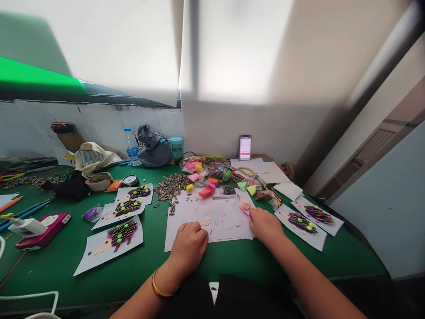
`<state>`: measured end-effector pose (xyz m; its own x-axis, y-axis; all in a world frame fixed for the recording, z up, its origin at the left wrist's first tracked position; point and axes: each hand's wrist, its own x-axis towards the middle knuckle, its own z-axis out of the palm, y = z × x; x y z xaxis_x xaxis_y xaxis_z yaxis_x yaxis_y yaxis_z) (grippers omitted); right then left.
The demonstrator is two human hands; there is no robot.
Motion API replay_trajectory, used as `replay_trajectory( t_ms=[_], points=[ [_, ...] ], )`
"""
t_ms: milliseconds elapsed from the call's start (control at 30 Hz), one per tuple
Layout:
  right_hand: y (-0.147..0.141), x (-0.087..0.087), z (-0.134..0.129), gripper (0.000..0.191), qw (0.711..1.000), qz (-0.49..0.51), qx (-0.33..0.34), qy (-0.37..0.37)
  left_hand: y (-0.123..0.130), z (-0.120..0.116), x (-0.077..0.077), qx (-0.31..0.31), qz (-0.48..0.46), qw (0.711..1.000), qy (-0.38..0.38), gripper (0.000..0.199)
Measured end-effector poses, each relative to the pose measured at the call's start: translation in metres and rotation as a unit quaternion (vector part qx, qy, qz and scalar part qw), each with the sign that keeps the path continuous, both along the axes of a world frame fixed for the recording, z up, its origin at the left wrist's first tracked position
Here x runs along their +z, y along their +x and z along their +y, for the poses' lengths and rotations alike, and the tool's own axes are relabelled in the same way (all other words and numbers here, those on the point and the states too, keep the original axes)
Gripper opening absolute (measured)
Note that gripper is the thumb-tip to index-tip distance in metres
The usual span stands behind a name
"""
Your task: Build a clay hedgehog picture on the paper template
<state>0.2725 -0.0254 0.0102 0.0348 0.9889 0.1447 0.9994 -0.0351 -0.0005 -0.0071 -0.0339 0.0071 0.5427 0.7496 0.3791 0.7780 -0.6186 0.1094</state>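
Observation:
A sheet of paper with an outline drawing of a hedgehog lies on larger white paper in front of me. Peach clay covers the snout end of the drawing. My left hand rests at the near edge of the sheet, its fingers curled in just below that clay; anything inside them is hidden. At the paper's right side, my right hand grips a thin pink stick-like tool. Its tip is beside a lump of peach clay. A small red sliver lies between the hands.
Finished hedgehog cards lie left, more cards right. Sunflower seeds and bagged coloured clay sit behind the paper, near a pen and yellow-handled scissors. A phone leans on the wall.

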Motion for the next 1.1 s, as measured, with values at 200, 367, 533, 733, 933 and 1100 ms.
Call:
replay_trajectory(
  t_ms=[200, 367, 533, 733, 933, 1100],
  points=[
    [-0.023, 0.013, -0.016, 0.019, 0.992, 0.086, 0.094, 0.019, 0.000, 0.001, -0.001, -0.019, 0.001, 1.000, -0.009, 0.019],
    [-0.061, 0.005, -0.029, 0.018, 0.971, 0.108, 0.211, 0.013, -0.001, 0.000, 0.001, -0.032, -0.004, 0.999, -0.021, 0.015],
    [-0.075, -0.005, -0.026, 0.015, 0.973, 0.078, 0.214, 0.045, 0.000, 0.001, 0.000, -0.030, -0.004, 0.999, -0.017, 0.013],
    [-0.075, -0.009, -0.021, 0.010, 0.971, 0.049, 0.230, 0.049, 0.000, 0.001, -0.001, -0.030, -0.003, 1.000, -0.008, 0.014],
    [-0.081, -0.009, -0.022, 0.009, 0.967, 0.027, 0.245, 0.063, 0.000, 0.002, -0.002, -0.025, 0.008, 1.000, -0.002, 0.014],
    [-0.083, -0.006, -0.021, 0.010, 0.968, 0.023, 0.242, 0.054, 0.000, 0.000, -0.001, -0.025, 0.015, 1.000, -0.003, 0.014]
  ],
)
